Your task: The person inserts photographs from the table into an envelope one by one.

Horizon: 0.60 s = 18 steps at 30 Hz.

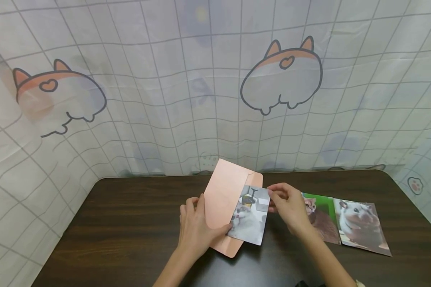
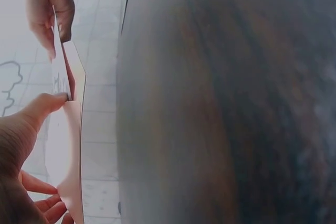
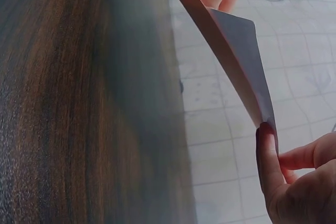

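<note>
Lower centre of the head view: peach envelope (image 1: 222,191), tilted, its long mouth facing right. At that mouth sits the grey-and-white cat photo (image 1: 250,215), most of its face exposed, left edge along the envelope's front panel. Depth of insertion, if any: cannot tell.

Left hand (image 1: 195,227): grips the envelope from the left, thumb across the front, reaching the photo's lower left corner. Right hand (image 1: 289,205): narrow pinch on the photo's upper right edge, thumb on the front, fingers behind. Left wrist view, left side: photo and envelope seen nearly edge-on, a gap between photo and flap (image 2: 79,72).

Lower right of the head view: 2 more photos lie side by side on the dark wood-grain table (image 1: 122,223), ginger cat photo (image 1: 323,219) partly behind the right hand and wrist, hamster photo (image 1: 360,225) to its right.

Step in hand (judgement): passing 1 photo through the envelope's mouth; inward or outward, a still moment does not settle. Next move, as judged, calls for a steady left grip, the thumb eased off the photo's corner, and a straight slide by the right hand. Risk: a skewed photo could catch or crease at the mouth.
</note>
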Motion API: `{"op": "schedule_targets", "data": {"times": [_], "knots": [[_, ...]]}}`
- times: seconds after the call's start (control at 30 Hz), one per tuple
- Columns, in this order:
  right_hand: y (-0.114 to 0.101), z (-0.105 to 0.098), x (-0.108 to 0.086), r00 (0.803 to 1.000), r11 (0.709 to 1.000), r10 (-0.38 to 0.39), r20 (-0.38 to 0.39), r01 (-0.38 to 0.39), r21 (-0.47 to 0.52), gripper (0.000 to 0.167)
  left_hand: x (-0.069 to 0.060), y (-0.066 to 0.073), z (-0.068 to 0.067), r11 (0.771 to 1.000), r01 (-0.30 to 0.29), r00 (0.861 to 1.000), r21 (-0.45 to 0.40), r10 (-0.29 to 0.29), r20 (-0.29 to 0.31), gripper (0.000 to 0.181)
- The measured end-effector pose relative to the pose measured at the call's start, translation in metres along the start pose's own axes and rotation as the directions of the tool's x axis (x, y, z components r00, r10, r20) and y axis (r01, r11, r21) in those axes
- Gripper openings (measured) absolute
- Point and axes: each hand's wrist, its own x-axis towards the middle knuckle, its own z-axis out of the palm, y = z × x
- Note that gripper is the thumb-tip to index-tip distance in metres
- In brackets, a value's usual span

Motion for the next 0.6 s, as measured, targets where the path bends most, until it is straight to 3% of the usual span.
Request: {"op": "schedule_targets", "data": {"times": [0.6], "knots": [[-0.0001, 0.0021, -0.0042, 0.999, 0.999, -0.033, -0.013, 0.033, 0.008, 0.023, 0.0051, -0.0059, -0.0024, 0.997, -0.072, 0.997, 0.019, 0.071, 0.023, 0.094]]}}
